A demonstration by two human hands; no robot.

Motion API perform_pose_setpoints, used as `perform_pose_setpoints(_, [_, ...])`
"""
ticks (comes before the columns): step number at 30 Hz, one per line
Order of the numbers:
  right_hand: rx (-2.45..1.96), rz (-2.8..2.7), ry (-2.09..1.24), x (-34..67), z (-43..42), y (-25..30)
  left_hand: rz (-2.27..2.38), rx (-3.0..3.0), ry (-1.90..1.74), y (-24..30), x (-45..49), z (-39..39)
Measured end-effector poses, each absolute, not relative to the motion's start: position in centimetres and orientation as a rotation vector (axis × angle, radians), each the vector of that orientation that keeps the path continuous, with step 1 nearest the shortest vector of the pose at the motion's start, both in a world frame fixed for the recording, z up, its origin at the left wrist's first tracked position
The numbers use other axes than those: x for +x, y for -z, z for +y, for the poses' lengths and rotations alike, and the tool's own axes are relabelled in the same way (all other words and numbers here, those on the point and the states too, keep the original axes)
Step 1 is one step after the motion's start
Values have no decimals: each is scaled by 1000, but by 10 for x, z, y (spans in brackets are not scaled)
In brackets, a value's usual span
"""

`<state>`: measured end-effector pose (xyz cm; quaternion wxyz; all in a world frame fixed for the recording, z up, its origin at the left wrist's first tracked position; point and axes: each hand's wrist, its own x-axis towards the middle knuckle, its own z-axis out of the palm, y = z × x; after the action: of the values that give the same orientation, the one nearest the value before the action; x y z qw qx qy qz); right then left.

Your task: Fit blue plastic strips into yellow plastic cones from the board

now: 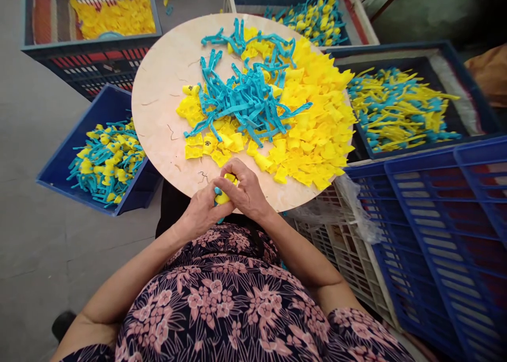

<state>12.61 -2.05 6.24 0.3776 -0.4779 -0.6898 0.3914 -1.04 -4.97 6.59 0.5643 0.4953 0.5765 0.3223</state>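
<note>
My left hand [202, 210] and my right hand [244, 189] meet at the near edge of a round pale board [158, 87]. Both are closed together on a small yellow plastic piece [225, 189] with a teal part showing beneath it. A heap of yellow plastic pieces [312, 124] covers the right half of the board. A tangle of teal plastic strips [245, 95] lies on top of the heap's left side.
A blue bin [59, 164] at the left holds joined teal-and-yellow parts. A crate [91, 50] at top left holds yellow pieces. Crates at top right [356, 13] and right [475, 82] hold mixed parts. Blue lattice crates [443, 225] stand at lower right.
</note>
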Motion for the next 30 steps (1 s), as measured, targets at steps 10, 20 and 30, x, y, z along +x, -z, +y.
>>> perform_pose_setpoints(10, [-1204,-1738,-1087,133,-16,-55,1191,1473,-523,-67,-13,-53])
perform_pose_setpoints(20, [-1147,-1709,-1009,133,-18,-59,1083,1320,-600,-67,-9,-61])
perform_pose_setpoints(30, [-1211,-1620,-1280,135,-11,-48,925,735,-710,-45,-2,-56])
